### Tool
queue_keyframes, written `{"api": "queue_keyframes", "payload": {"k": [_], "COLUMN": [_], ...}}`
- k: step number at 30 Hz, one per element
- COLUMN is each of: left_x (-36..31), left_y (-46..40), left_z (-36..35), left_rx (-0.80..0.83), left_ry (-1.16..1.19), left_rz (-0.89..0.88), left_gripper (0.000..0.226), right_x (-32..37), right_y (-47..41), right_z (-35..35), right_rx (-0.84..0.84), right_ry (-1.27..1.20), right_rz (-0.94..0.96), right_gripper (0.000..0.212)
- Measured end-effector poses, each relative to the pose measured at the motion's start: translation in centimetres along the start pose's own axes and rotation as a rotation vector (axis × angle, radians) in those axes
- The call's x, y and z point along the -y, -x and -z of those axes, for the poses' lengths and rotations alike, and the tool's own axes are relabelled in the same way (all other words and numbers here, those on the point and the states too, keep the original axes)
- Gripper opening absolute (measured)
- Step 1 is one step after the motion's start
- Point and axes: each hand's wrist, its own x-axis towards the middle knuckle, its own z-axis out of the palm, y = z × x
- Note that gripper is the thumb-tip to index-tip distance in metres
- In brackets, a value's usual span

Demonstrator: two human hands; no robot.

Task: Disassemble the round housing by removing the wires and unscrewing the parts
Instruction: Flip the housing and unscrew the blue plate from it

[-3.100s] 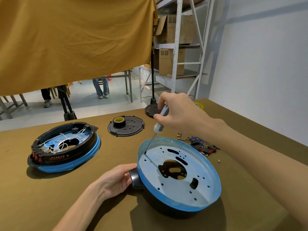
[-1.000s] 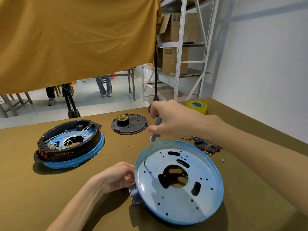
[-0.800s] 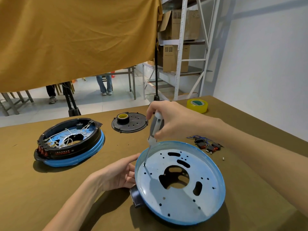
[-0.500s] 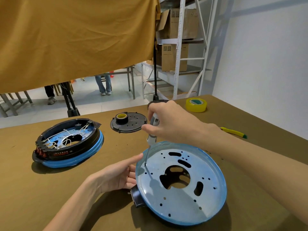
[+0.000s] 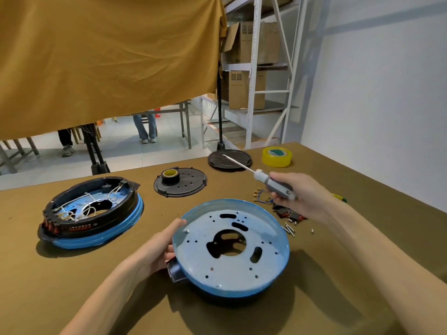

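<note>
The round blue housing lies in front of me, its pale perforated plate facing up. A small screw stands loose on the plate near its left rim. My left hand grips the housing's left rim beside the black handle. My right hand is lifted to the right of the housing and holds a grey-handled screwdriver, its shaft pointing back and left, clear of the plate. A second blue housing with white wires inside sits at the left.
Two black round covers lie behind the housing, one carrying a small tape roll. A yellow tape roll stands at back right. Removed wires and switches and loose screws lie to the right. A metal shelf stands beyond the table.
My right hand has lifted the screwdriver out of the housing and swung it up and right. A loosened screw now stands on the plate where the tip was. The left hand keeps its hold.
</note>
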Motion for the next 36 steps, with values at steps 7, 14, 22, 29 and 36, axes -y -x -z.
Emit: {"api": "queue_keyframes", "payload": {"k": [7, 14, 22, 29, 36], "left_x": [0.8, 1.2, 0.7, 0.5, 0.9], "left_y": [-0.1, -0.3, 0.4, 1.2, 1.4], "left_z": [1.7, 2.2, 2.3, 2.3, 1.1], "left_rx": [-0.138, -0.133, -0.094, -0.020, 0.031], "left_ry": [0.135, 0.139, 0.161, 0.231, 0.360], "left_rz": [-0.012, -0.002, 0.043, 0.075, 0.063], "left_gripper": [0.091, 0.100, 0.097, 0.094, 0.089], "right_x": [-7.7, -13.3, -11.8, -10.1, -9.2], "right_y": [-0.7, 0.1, -0.1, 2.4, 4.5], "right_z": [2.2, 1.9, 0.8, -5.1, -10.3], "right_rx": [-0.336, -0.341, -0.495, -0.102, 0.150], "right_ry": [0.635, 1.136, 0.895, 1.141, 1.263], "right_rz": [0.223, 0.383, 0.499, 0.572, 0.611], "right_gripper": [0.028, 0.034, 0.005, 0.016, 0.062]}}
